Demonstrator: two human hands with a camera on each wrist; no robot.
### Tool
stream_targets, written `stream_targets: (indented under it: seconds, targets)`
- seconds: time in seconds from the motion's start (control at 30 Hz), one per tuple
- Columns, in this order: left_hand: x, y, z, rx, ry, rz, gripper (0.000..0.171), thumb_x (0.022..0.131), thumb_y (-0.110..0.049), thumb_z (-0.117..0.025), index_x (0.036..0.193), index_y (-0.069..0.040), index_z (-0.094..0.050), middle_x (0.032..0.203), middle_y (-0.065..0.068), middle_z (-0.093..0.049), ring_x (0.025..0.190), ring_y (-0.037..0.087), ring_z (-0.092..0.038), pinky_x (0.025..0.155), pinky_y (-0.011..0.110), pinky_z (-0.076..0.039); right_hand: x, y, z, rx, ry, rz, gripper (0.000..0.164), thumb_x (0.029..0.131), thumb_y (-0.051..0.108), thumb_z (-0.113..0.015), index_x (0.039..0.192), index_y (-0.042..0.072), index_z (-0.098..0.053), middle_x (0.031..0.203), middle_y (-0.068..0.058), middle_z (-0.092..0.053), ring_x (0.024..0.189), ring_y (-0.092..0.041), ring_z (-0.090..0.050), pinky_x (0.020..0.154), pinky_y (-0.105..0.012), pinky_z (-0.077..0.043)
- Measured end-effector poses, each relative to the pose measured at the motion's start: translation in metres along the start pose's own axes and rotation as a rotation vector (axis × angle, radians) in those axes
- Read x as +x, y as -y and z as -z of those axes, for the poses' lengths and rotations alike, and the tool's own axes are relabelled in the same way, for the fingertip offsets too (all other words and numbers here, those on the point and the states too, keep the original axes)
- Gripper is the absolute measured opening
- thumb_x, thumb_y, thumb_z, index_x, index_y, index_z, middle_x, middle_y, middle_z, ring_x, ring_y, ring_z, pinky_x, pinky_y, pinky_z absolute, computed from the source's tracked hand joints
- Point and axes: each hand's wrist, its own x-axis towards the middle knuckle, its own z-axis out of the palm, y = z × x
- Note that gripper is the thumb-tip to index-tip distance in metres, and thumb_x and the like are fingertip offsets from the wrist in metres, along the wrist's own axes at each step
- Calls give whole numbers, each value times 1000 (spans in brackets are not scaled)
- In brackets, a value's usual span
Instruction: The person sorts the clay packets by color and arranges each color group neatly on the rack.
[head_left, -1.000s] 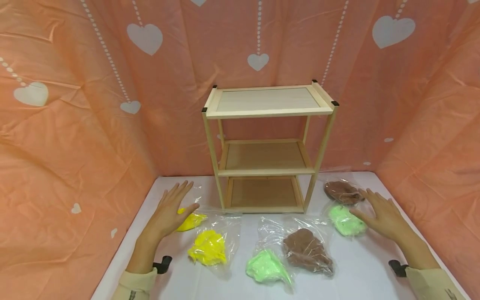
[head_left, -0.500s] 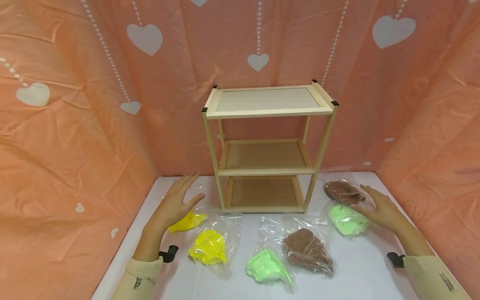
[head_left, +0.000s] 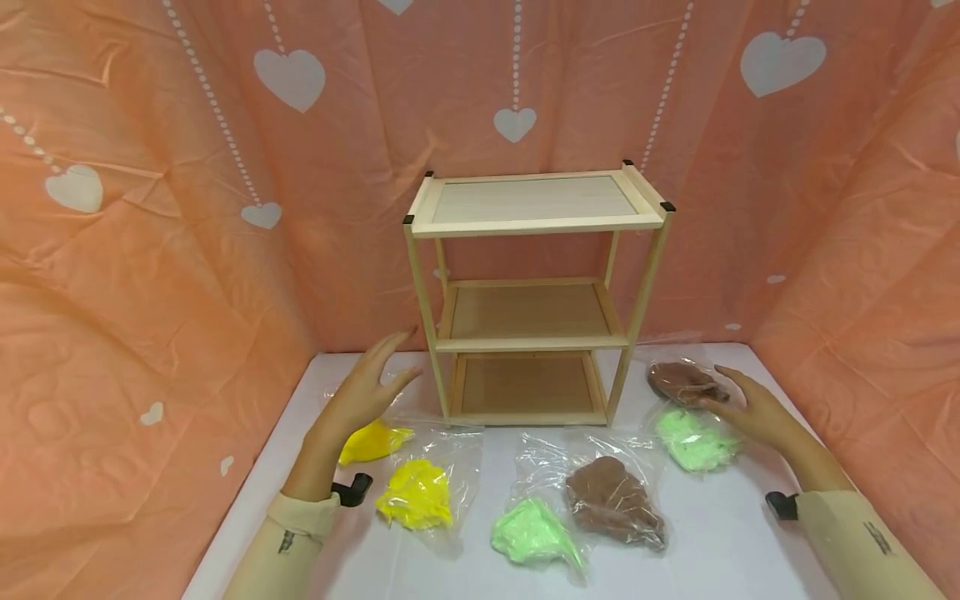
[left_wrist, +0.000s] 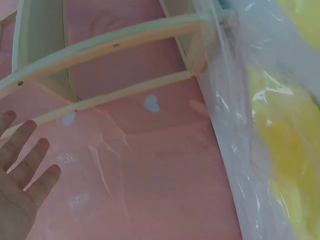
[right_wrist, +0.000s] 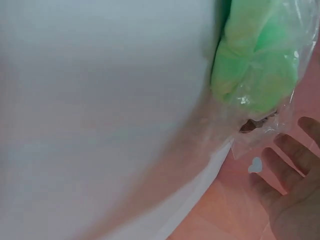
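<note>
My left hand hovers with fingers extended just left of a wooden three-tier shelf, above a bagged yellow lump. In the left wrist view its spread fingers hold nothing. A second yellow lump in a clear bag lies nearer the front. On the right, my right hand is held over the table beside a bagged brown lump and a bagged light green lump. Its fingers are parted in the right wrist view, with nothing between them.
At the front middle lie another light green lump and a larger brown lump, both bagged. They rest on a white table. Orange cloth with white hearts encloses the back and both sides.
My left hand has moved right and away from me, toward the shelf's left post. The right hand has shifted slightly left and forward, turning more edge-on. The bags stay where they were.
</note>
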Motion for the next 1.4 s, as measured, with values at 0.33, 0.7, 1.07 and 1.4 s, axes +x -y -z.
stream_targets:
  seconds: [0.33, 0.7, 1.07, 1.4]
  targets:
    - [15, -12, -5, -68, -105, -38, 58, 106, -27, -71, 158, -10, -51, 161, 11, -52, 153, 36, -43, 126, 62, -32, 13, -6, 0, -43, 28, -28, 65, 100, 16, -76, 146, -18, -44, 145, -49, -44, 133, -70, -40, 108, -80, -36]
    - [24, -18, -12, -115, -194, -40, 38, 105, -23, -73, 139, -6, -67, 144, 13, -65, 135, 37, -59, 118, 59, -46, 17, -11, 1, -50, 56, -94, 60, 103, 11, -69, 147, -19, -42, 139, -48, -50, 120, -68, -54, 98, -77, -47]
    - [32, -21, -16, -190, -253, -29, 36, 102, -15, -76, 134, -2, -68, 129, 16, -73, 118, 36, -70, 106, 53, -57, 24, -13, -4, -53, 10, -83, 37, 98, 1, -70, 124, -23, -60, 119, -45, -61, 116, -64, -56, 100, -74, -46]
    - [37, -25, -21, -247, -258, 0, 30, 104, -12, -74, 130, 1, -67, 124, 16, -75, 114, 35, -73, 103, 51, -59, 25, -12, -7, -89, -6, -124, 25, 103, 10, -66, 114, -13, -70, 105, -30, -70, 95, -45, -66, 84, -64, -54]
